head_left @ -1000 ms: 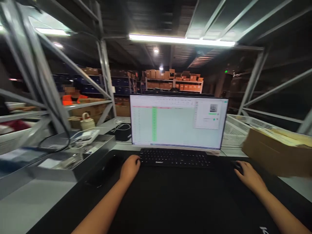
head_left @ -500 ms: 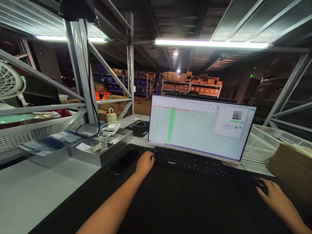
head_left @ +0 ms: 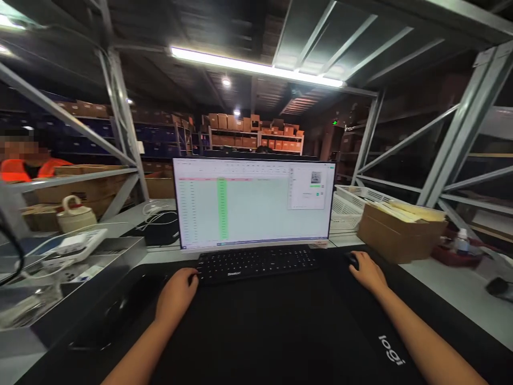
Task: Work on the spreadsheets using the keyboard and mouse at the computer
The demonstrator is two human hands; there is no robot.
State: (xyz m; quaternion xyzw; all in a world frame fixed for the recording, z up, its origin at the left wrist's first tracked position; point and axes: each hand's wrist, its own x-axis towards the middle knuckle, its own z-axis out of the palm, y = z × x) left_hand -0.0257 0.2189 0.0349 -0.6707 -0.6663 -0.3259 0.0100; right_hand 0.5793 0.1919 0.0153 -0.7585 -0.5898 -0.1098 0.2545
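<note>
The right hand (head_left: 367,274) lies over a dark mouse (head_left: 352,260), its fingers (head_left: 358,265) curled down on the mouse's back, so that only the front of the mouse shows past the fingertips. The left hand (head_left: 175,291) rests palm down on the black desk mat (head_left: 272,331) with its fingers loosely bent and holding nothing; their tips touch the near left corner of the black keyboard (head_left: 256,262). The keyboard lies between the two hands, just in front of one monitor (head_left: 253,202) that shows a spreadsheet with one green column. One mouse, one keyboard and one monitor are in view. Left of the left hand, one dark phone (head_left: 116,315) lies flat on the mat, and beyond it a grey metal tray (head_left: 96,283) holds a white device and loose bits. Right of the mouse, one open cardboard box (head_left: 395,235) stands on the table (head_left: 452,289), beside a white basket (head_left: 352,206). A person in an orange vest (head_left: 28,167) sits behind the shelving on the far left.
</note>
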